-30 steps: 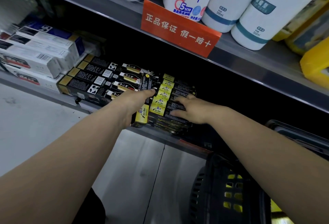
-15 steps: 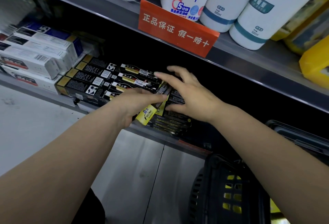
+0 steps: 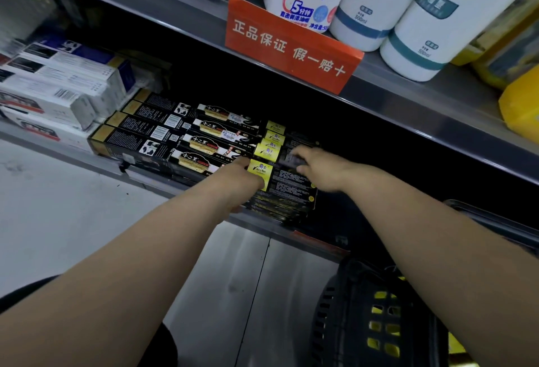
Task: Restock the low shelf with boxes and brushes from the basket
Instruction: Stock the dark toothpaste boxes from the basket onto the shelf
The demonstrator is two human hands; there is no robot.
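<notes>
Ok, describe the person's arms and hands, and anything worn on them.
Both arms are bare as far as the frame shows: no sleeves, watch or bands on the left forearm or right forearm. The left hand and right hand wear no gloves. No rings show, though the right fingers are blurred.

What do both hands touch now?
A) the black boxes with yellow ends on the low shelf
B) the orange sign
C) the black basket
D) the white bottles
A: the left hand and the right hand both lie on the stacked black boxes with yellow ends, on the low shelf.
</notes>
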